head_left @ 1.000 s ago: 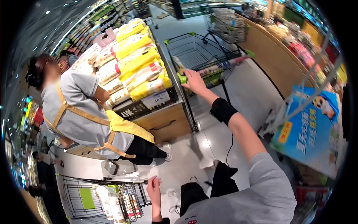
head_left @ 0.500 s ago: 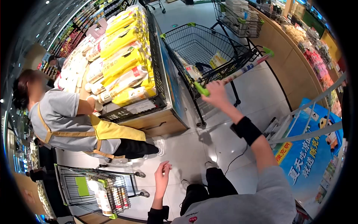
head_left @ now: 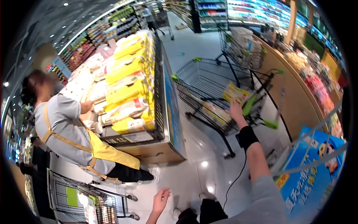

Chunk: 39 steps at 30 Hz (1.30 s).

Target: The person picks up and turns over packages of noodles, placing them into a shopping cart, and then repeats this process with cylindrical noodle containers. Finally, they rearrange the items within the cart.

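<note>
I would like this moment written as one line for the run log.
right hand: over cart, at yellow packet, grip unclear | left hand: empty, above floor | person in yellow apron: beside stacked bags

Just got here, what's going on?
The right hand reaches into a shopping cart, at a yellow packet; whether it grips the packet is unclear. The left hand is over the floor with nothing visible in it. To the left, a person in a yellow apron reaches over stacked yellow-and-white packages.
</note>
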### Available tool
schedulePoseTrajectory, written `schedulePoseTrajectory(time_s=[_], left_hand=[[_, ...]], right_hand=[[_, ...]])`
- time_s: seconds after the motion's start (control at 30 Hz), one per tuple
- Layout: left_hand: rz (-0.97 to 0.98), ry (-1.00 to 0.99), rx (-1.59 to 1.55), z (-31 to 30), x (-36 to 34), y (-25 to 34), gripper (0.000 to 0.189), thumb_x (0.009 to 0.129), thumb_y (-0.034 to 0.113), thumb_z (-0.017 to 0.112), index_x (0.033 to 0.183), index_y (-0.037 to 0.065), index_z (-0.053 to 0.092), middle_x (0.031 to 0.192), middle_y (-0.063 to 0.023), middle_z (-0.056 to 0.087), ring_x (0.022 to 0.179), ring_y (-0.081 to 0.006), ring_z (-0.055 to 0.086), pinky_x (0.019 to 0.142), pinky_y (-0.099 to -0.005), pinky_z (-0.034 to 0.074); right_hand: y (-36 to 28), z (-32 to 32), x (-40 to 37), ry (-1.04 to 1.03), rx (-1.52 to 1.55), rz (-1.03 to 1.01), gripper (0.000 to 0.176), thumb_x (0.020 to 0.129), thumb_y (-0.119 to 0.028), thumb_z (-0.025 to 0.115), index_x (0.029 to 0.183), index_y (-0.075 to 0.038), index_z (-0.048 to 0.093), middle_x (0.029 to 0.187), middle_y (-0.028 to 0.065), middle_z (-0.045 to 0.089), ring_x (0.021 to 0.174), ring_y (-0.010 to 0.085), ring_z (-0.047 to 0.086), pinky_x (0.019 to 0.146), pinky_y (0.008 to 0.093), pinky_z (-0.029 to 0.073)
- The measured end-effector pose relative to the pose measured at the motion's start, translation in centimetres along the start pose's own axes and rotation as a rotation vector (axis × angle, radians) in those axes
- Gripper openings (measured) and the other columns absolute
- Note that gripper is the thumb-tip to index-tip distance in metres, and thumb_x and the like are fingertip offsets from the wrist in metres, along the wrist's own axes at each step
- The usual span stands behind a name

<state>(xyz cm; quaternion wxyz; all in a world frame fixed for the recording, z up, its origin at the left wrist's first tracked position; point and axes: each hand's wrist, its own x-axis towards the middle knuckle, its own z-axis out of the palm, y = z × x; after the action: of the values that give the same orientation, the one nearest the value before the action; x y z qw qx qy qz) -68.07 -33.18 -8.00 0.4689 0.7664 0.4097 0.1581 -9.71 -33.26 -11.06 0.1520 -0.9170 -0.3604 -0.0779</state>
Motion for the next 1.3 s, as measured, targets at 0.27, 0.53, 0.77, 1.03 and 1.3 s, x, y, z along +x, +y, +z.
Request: schedulePoseTrajectory(time_s=[0.27,0.53,0.77,1.03,1.3], left_hand=[[-0.279,0.031,-0.122,-1.6,-2.4,-5.6,0.023,0.085,0.024,0.058,0.105,0.012,0.060,0.094,-0.0079,0.064,0.092,-0.0307,0.058,0.069,-0.0374,0.049],[0.128,-0.187,0.181,7.1,10.6,3.6,0.020,0.086,0.015,0.054,0.100,0.002,0.058,0.084,-0.0129,0.062,0.074,-0.0261,0.062,0.067,-0.0317,0.049],[0.709,-0.131,0.230,17.4,24.0,9.1,0.036,0.078,0.010,0.058,0.111,0.004,0.047,0.113,-0.0174,0.048,0.108,-0.0342,0.045,0.091,-0.0377,0.037],[0.737,0.151,0.717,20.5,32.7,9.5,0.058,0.075,0.028,0.065,0.123,0.005,0.043,0.132,-0.0126,0.039,0.120,-0.0283,0.038,0.100,-0.0443,0.029],[0.783,-0.081,0.872,19.7,29.6,4.4,0.030,0.081,0.030,0.057,0.099,0.005,0.055,0.095,-0.0088,0.051,0.090,-0.0274,0.048,0.083,-0.0370,0.040]], right_hand=[[8.7,4.5,1.0,0.074,0.063,0.330,0.055,0.072,-0.043,0.063,0.115,-0.010,0.054,0.109,0.0126,0.054,0.111,0.0311,0.041,0.096,0.0469,0.022],[15.2,2.9,-4.3,0.097,0.181,0.351,0.038,0.076,-0.037,0.059,0.101,-0.008,0.060,0.091,0.0111,0.059,0.106,0.0339,0.042,0.096,0.0488,0.019],[18.7,0.9,-12.0,0.058,0.158,0.343,0.026,0.079,-0.032,0.060,0.091,-0.009,0.059,0.087,0.0088,0.058,0.112,0.0377,0.038,0.096,0.0479,0.018],[22.9,-0.6,-19.2,0.265,0.158,0.224,0.016,0.077,-0.024,0.060,0.071,-0.009,0.060,0.062,0.0015,0.049,0.077,0.0179,0.042,0.083,0.0366,0.025],[25.1,-1.7,-22.4,0.381,-0.207,0.074,0.024,0.087,-0.031,0.052,0.099,-0.010,0.055,0.100,0.0093,0.049,0.098,0.0247,0.041,0.091,0.0433,0.023]])
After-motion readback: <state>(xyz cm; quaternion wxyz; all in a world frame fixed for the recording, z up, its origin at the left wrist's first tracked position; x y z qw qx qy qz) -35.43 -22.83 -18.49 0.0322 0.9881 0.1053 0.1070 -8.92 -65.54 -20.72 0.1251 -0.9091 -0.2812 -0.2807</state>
